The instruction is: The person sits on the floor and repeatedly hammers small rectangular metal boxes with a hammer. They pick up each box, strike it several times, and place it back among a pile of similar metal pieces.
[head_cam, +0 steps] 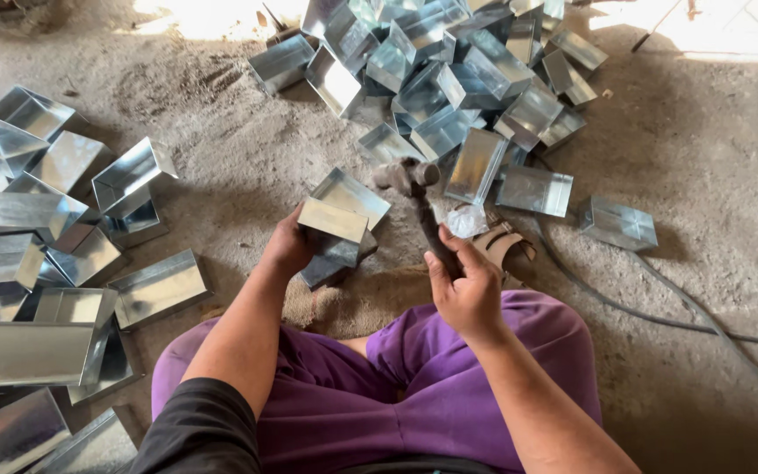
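Note:
I sit cross-legged on a dirt floor in purple trousers. My left hand grips a shiny sheet-metal box, held tilted on a dark block just in front of my knees. My right hand is closed around the dark handle of a hammer. The hammer's head hovers just right of the box, level with its upper edge.
A big heap of similar metal boxes lies ahead on the floor. Another pile of boxes spreads along my left side. A single box sits at the right, and a dark cable curves across the dirt floor there.

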